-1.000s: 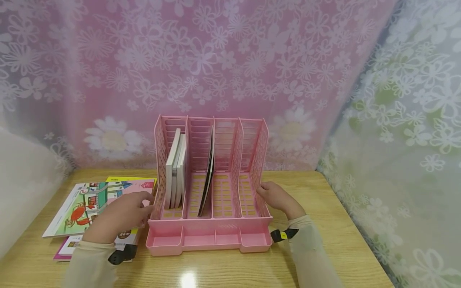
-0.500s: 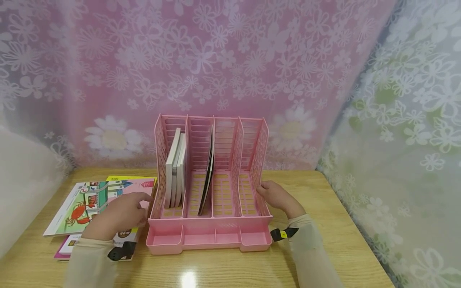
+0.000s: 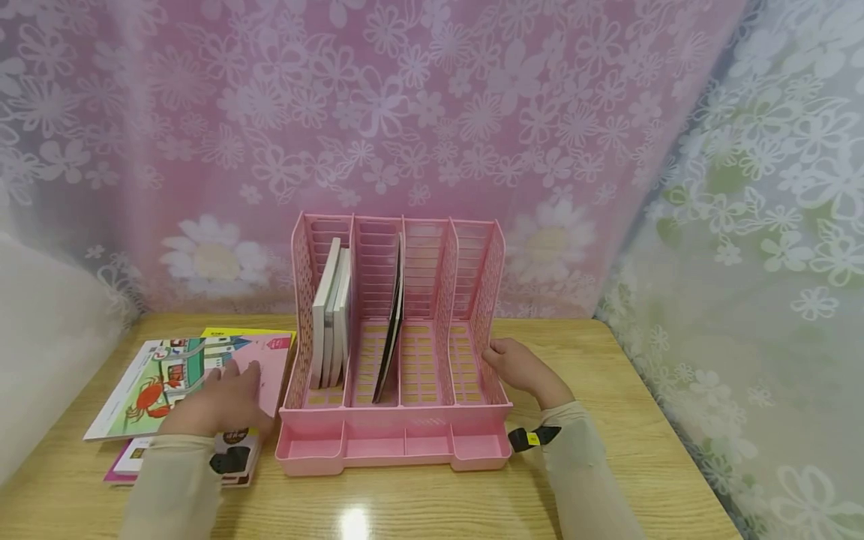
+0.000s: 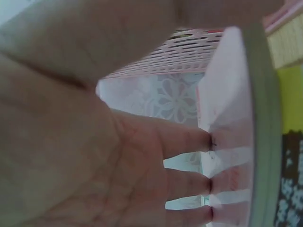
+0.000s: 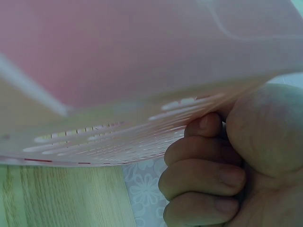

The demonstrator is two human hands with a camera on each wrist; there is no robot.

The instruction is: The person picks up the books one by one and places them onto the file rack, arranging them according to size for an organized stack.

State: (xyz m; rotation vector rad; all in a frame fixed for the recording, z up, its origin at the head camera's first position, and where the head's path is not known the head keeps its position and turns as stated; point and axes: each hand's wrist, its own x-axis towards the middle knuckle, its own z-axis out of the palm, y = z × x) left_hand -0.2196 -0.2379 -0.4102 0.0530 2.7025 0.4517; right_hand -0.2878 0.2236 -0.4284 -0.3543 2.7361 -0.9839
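A pink desktop book rack (image 3: pixel 427 424) stands upright on the table, with tall dividers and a low tray along its front. My right hand (image 3: pixel 523 371) pinches the front edge of its right side panel; the other fingers (image 5: pixel 203 177) are curled beside it. On the left lies a stack of books topped by a picture book (image 3: pixel 273 366) with a red crab and pink cover. My left hand (image 3: pixel 219 403) is over this picture book, fingers spread. In the left wrist view, the straight fingertips touch the pink cover (image 4: pixel 229 101), above the thick page edges.
Several white-edged books (image 3: pixel 331 322) stand in the rack's leftmost slot. A thin dark book (image 3: pixel 388 341) leans in the second slot. Under the picture book are a yellow book (image 3: pixel 250 332) and a white one (image 3: pixel 128 461). A flowered curtain (image 3: pixel 432 135) hangs behind the wooden table (image 3: pixel 405 502).
My left hand has moved left from beside the rack onto the picture book, its fingers spreading. The right hand stays at the rack's side panel.
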